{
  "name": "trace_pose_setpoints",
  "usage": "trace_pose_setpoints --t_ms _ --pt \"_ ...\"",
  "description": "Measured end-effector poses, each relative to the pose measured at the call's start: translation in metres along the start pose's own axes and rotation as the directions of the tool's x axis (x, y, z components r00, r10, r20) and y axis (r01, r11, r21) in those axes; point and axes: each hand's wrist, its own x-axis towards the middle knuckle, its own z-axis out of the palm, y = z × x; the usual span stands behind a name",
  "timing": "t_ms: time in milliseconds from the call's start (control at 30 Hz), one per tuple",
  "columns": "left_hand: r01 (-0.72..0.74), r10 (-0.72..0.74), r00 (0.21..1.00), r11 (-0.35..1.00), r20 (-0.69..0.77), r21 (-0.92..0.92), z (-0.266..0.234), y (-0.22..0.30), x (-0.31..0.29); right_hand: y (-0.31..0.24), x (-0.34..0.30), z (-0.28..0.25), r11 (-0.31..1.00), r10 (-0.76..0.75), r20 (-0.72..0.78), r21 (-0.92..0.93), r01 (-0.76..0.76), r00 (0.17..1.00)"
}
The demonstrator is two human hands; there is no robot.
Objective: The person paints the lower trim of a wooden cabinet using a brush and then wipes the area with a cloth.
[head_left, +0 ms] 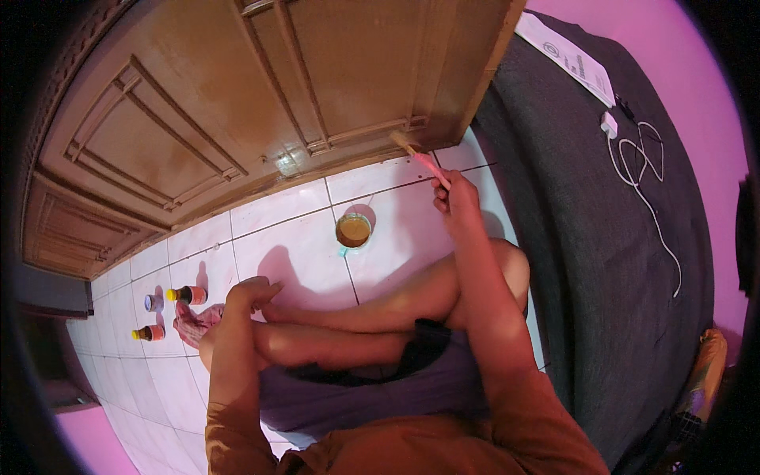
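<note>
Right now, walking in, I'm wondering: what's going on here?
A person sits on the tiled floor, right hand gripping a pink-handled brush, its bristles at the lower part of the brown wooden panelling. The left hand holds nothing that I can see. A cup of brown liquid is in front; yellow-capped bottles are to the left.

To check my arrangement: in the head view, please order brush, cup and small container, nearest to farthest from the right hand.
1. Brush: in the right hand.
2. Cup with brown contents: to its left.
3. Small container: far left, on the floor.
</note>
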Motion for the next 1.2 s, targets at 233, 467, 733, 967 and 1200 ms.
trace_pose_setpoints --t_ms 233,467,733,967,1200 --pt "0.044 -0.045 0.998 0.999 -0.034 -0.021 0.003 0.003 -0.001 0.031 0.033 0.008 0.982 -0.159 -0.228 0.062 0.177 0.961" --pt "0.037 -0.04 0.998 0.997 -0.049 -0.063 0.003 0.001 0.002 0.054 0.072 0.023 0.903 -0.429 -0.367 -0.154 0.401 0.825" --pt "0.036 -0.037 0.999 0.998 -0.016 -0.055 0.004 -0.006 0.005 0.064 0.064 0.035 0.746 -0.628 -0.304 -0.499 0.441 0.717" --pt "0.039 -0.041 0.998 0.998 -0.044 -0.05 0.0 0.011 -0.008 0.051 0.054 0.04 0.725 -0.591 -0.261 -0.586 0.361 0.763" --pt "0.042 -0.046 0.996 0.998 -0.073 -0.048 0.001 0.011 -0.009 0.053 0.055 0.04 0.692 -0.653 -0.237 -0.571 0.441 0.719"
